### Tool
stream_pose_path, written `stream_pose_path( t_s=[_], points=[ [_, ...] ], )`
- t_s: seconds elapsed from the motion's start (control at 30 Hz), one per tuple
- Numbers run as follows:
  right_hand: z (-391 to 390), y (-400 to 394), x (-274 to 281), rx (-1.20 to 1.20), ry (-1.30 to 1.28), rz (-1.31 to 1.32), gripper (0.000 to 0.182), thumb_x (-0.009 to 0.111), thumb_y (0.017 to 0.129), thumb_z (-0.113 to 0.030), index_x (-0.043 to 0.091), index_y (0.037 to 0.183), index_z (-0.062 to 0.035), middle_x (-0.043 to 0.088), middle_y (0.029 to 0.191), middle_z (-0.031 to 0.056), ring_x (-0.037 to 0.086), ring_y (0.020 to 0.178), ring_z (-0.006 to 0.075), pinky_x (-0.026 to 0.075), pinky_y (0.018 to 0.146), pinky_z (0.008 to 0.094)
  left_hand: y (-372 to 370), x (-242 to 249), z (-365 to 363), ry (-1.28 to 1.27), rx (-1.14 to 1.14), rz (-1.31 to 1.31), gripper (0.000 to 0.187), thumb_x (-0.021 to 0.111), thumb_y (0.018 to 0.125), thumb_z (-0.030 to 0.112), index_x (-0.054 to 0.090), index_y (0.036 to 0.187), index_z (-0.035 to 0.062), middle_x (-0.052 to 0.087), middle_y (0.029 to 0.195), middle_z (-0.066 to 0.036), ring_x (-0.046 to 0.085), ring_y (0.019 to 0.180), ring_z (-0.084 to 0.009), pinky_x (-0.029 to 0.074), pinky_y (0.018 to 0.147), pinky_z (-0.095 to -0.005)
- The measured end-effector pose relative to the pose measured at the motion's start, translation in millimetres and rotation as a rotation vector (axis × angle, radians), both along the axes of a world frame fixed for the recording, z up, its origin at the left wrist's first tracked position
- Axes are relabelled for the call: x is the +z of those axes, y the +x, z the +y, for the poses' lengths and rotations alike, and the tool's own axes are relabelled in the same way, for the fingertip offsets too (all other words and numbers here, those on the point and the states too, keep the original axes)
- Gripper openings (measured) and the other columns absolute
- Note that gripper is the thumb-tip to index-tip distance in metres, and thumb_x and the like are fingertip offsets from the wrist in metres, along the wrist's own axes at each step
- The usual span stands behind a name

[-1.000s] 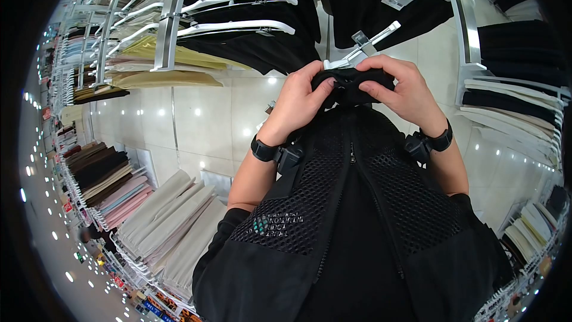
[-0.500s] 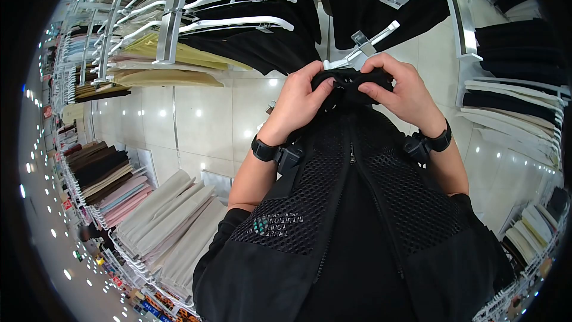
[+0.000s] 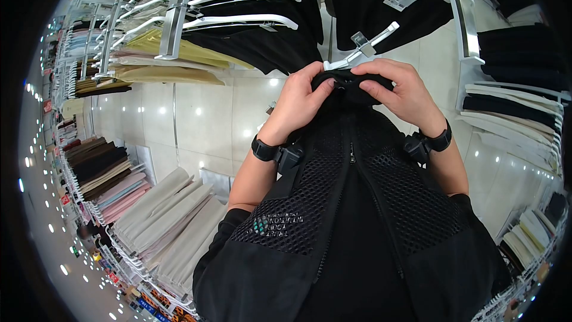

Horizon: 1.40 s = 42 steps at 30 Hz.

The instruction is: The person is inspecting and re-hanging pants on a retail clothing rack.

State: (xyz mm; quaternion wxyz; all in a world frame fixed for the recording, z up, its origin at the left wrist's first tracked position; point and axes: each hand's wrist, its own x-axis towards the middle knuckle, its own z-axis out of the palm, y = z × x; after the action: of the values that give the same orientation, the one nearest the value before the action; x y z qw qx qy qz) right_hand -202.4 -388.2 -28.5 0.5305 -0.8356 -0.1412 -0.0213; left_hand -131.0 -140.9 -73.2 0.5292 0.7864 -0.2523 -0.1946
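Black fabric (image 3: 345,77) is bunched between my two hands in front of my chest. My left hand (image 3: 301,98) is closed on its left part, thumb on the near side. With thumb and fingers, my right hand (image 3: 398,88) pinches the right part. Just beyond the fabric, a white hanger (image 3: 381,37) with a clear clip (image 3: 361,43) slants up to the right, and its lower end meets the fabric's edge. Most of the garment below my hands is hidden or blends with my black mesh vest.
White hangers (image 3: 241,20) with black garments hang from a metal rack at the upper left. Another black garment (image 3: 381,0) with a tag hangs ahead. Pale trousers (image 3: 173,214) hang at the lower left, light and dark garments (image 3: 512,107) at the right.
The fingers of my right hand have shifted slightly left along the fabric's top edge. My left hand stays in about the same place. The view has shifted very slightly.
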Motion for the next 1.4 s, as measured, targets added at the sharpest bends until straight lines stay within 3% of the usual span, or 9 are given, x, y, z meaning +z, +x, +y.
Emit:
stream_pose_path(
  t_s=[0.53,0.8,1.1,1.3,1.4],
  points=[
    [0,10,-7,-0.026,0.026,-0.023,0.031,0.079,0.091,-0.002,0.076,0.122,-0.0039,0.077,0.107,0.0116,0.073,0.094,0.0251,0.057,0.084,0.0348,13,3,-1,0.027,-0.003,0.072,0.02,0.07,0.099,0.015,0.069,0.11,-0.0018,0.072,0.088,-0.016,0.069,0.076,-0.0257,0.051,0.07,-0.0373],
    [1,20,-14,-0.021,0.002,-0.083,0.032,0.079,0.091,0.0,0.076,0.122,-0.0045,0.066,0.091,0.0064,0.062,0.08,0.0192,0.049,0.072,0.0318,22,-4,-2,0.023,-0.002,0.08,0.02,0.07,0.099,0.015,0.069,0.11,-0.0024,0.073,0.088,-0.017,0.069,0.077,-0.0255,0.051,0.07,-0.0372],
    [1,28,-9,-0.068,0.0,-0.073,0.033,0.079,0.089,0.002,0.076,0.122,-0.0042,0.066,0.093,0.0079,0.064,0.084,0.0202,0.051,0.074,0.0319,31,-15,-6,-0.031,0.01,0.092,0.02,0.07,0.1,0.015,0.069,0.109,-0.0032,0.072,0.086,-0.016,0.067,0.074,-0.0229,0.051,0.068,-0.0366],
    [-8,28,-11,-0.085,-0.115,-0.078,0.033,0.081,0.087,0.003,0.075,0.118,-0.0039,0.068,0.101,0.0087,0.067,0.085,0.0222,0.054,0.074,0.0321,30,-8,-10,-0.07,0.011,0.063,0.024,0.071,0.1,0.015,0.072,0.116,-0.0018,0.071,0.082,-0.014,0.065,0.07,-0.0191,0.049,0.065,-0.0364],
    [-14,28,-16,-0.061,-0.16,-0.16,0.034,0.082,0.086,0.003,0.075,0.117,-0.005,0.068,0.105,0.0083,0.069,0.088,0.0223,0.055,0.075,0.0322,33,2,-7,0.058,-0.083,0.099,0.025,0.072,0.1,0.016,0.073,0.118,-0.0011,0.071,0.081,-0.012,0.063,0.07,-0.0166,0.049,0.065,-0.0357]
  ],
)
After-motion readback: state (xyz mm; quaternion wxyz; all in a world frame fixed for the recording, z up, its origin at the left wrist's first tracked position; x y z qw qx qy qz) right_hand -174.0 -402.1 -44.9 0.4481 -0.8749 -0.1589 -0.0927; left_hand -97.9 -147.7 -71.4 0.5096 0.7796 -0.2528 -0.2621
